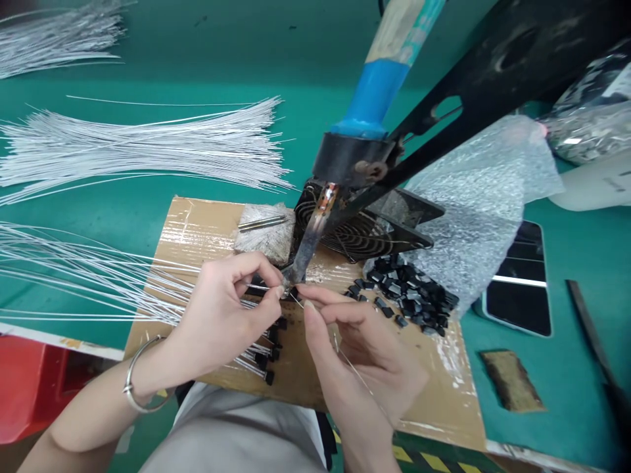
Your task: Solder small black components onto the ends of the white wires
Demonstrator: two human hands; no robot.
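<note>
My left hand (229,312) pinches a thin white wire just left of the soldering iron's tip. My right hand (359,355) pinches a thin strand of solder wire (362,378), which trails back across the palm; its front end reaches to the tip. The soldering iron (372,98), with a blue handle, is clamped pointing down, its dark tip between my fingertips. What lies right at the tip is too small to make out. Below my left hand, several white wires with black end pieces (263,360) lie on the cardboard (444,407).
Loose black pieces (411,295) are heaped right of my right hand. A black fan (365,233) stands behind the tip, beside a wrapped block (265,243). A black metal arm (473,85) holds the iron. White wire bundles (148,148) lie left; a phone (520,282) lies right.
</note>
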